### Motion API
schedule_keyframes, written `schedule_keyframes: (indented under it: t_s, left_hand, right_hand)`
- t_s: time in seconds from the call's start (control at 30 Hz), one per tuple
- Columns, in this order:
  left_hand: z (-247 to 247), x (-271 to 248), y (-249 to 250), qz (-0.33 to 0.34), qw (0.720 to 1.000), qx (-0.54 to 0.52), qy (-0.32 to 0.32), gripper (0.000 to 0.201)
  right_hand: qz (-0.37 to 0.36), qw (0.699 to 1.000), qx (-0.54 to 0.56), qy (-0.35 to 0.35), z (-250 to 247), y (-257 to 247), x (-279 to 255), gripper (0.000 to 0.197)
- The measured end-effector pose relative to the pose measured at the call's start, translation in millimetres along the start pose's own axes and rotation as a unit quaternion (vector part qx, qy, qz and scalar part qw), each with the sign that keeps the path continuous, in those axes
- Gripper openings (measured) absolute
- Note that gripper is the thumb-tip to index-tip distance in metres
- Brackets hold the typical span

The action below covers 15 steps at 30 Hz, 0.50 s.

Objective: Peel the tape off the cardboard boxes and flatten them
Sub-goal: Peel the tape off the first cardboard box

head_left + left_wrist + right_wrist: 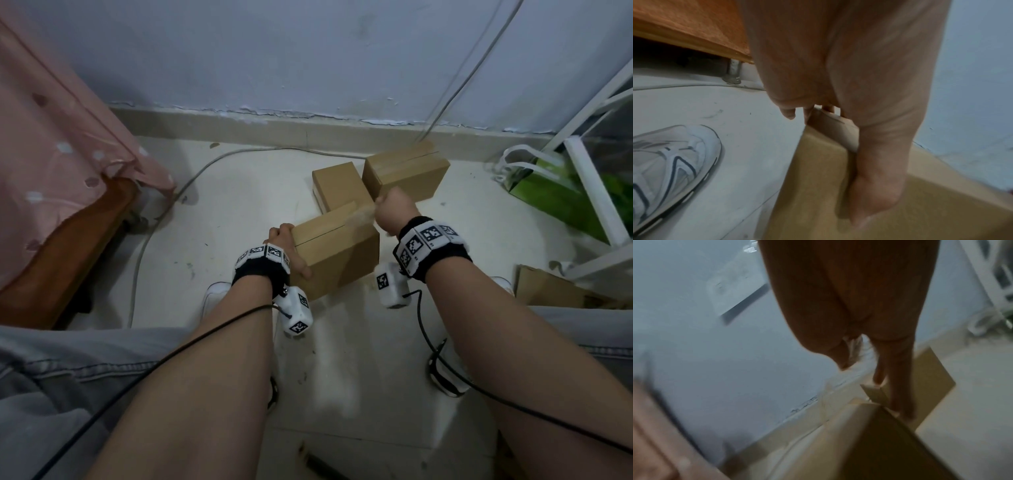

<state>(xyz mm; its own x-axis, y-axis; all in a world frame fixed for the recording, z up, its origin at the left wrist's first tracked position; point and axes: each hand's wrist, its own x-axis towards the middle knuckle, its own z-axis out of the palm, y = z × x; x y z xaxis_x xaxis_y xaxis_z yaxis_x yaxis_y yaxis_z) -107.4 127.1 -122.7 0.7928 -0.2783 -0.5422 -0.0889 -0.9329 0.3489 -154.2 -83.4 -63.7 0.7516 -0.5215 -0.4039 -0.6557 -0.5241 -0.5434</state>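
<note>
Item 1: pink dotted fabric cover, far left of the nearest box, draped over an orange-brown furniture edge.

Item 2: left hand, fingers curled over the nearest box's left top edge, thumb down its near side, steadying it.

Item 3: nearest box, a plain brown cardboard carton, on the pale floor; top seam showing. Judged light, stiff-walled and easily dented; best braced at edges or corners.

Item 4: clear packing tape strip, stretched from the carton's top to the right hand. Judged thin, sticky and tear-prone; hold near the peel line.

Item 5: right hand, closed, pinching the strip.

Item 6: two more brown cartons, just behind.
</note>
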Motion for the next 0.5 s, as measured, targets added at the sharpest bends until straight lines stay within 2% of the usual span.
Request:
schedule_keyframes:
  t_s: [0.1,0.2,0.33,0.5]
  left_hand:
    - [7,-3,-3,-0.011,0.999,0.033,-0.008,0.112]
    - [14,-7,-4,-0.006,0.999,0.046,-0.009,0.119]
    - [11,-6,17,0.058,0.998,0.006,0.004,0.126]
    - [1,-3,35,0.081,0.996,-0.023,0.042,0.120]
  right_hand:
    - [-0.032,0.996,0.047,-0.065,4,-4,-1,0.009]
    - [-0.042,0.993,0.072,-0.079,3,-10,-8,0.026]
    - [-0.058,0.985,0.108,-0.119,8,-20,-18,0.015]
    - [-0.060,0.976,0.159,-0.133,11,-26,-21,0.022]
